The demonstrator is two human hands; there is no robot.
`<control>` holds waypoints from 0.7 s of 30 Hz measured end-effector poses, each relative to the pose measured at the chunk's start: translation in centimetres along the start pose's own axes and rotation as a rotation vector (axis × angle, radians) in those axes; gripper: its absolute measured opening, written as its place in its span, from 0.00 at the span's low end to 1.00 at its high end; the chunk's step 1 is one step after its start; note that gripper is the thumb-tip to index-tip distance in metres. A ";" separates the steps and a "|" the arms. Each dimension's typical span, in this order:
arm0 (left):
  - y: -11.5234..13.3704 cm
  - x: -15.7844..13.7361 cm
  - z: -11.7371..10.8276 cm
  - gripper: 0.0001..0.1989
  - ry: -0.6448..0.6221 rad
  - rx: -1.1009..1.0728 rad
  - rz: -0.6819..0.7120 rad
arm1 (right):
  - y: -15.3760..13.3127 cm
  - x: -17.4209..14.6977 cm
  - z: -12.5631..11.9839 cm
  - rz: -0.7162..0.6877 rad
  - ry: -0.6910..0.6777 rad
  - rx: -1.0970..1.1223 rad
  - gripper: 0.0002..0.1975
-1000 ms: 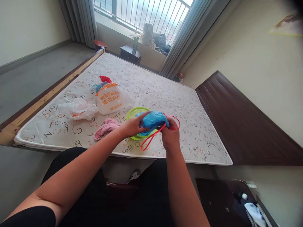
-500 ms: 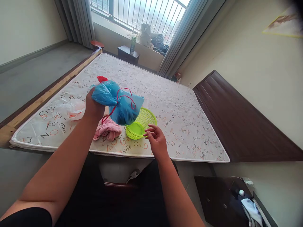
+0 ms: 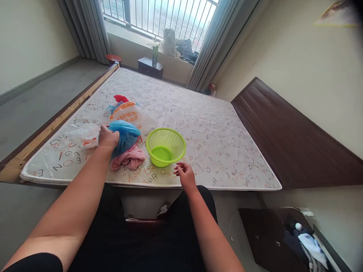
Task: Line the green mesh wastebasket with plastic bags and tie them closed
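Observation:
My left hand (image 3: 108,137) grips the gathered top of a blue plastic bag (image 3: 125,135), tied with a red string. The bag hangs low over the mattress (image 3: 215,147), just above or against a crumpled pink towel (image 3: 129,158); I cannot tell whether they touch. To the right of the towel stands a bright green plastic basket (image 3: 166,130), upright, with nothing inside it. My right hand (image 3: 185,174) is beside the basket's near right rim, its fingers loosely bent and apart, holding nothing.
Behind the blue bag lies a clear plastic bag with orange print (image 3: 127,113), near a red bundle (image 3: 121,98). Another clear bag (image 3: 85,135) lies left of my left hand. A dark headboard (image 3: 289,139) borders the right side, and a dark cabinet (image 3: 263,234) stands at lower right.
My left hand has lowered the blue bag and brought it left, from over the basket to the towel. The whole basket and the orange-printed bag now show. My right hand has dropped slightly.

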State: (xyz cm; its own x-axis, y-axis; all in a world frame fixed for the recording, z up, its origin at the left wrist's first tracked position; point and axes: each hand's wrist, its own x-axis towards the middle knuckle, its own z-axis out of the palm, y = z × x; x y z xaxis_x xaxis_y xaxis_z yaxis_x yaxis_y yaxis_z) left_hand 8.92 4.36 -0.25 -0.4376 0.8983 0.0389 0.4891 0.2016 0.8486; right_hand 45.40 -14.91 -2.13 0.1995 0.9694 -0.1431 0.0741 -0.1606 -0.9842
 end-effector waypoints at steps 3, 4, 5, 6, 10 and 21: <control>-0.1 -2.9 1.4 0.16 -0.133 0.173 0.130 | 3.9 -0.3 -0.5 0.063 0.074 -0.023 0.19; -0.4 -3.9 2.3 0.14 -0.298 0.251 0.194 | 4.9 -0.5 -0.6 0.082 0.086 -0.039 0.20; -0.9 -4.9 3.2 0.14 -0.475 0.312 0.237 | 5.8 -0.6 -0.6 0.099 0.086 -0.051 0.20; -1.4 -5.9 4.0 0.14 -0.547 0.338 0.247 | 6.6 -0.8 -0.6 0.113 0.079 -0.058 0.20; -4.2 -8.3 6.2 0.29 -0.611 0.467 0.181 | 7.9 -0.7 -0.5 0.122 0.025 -0.059 0.18; -4.0 -10.0 5.7 0.18 -0.275 0.277 0.029 | 7.9 -0.8 -0.1 0.062 -0.042 -0.109 0.10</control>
State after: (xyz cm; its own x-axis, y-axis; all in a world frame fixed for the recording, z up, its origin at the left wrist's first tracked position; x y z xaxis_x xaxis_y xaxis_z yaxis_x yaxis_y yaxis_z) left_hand 15.63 -3.24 -7.07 -0.2198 0.9689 -0.1139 0.6999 0.2379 0.6734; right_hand 45.87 -17.00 -9.74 0.1662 0.9634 -0.2102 0.1695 -0.2379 -0.9564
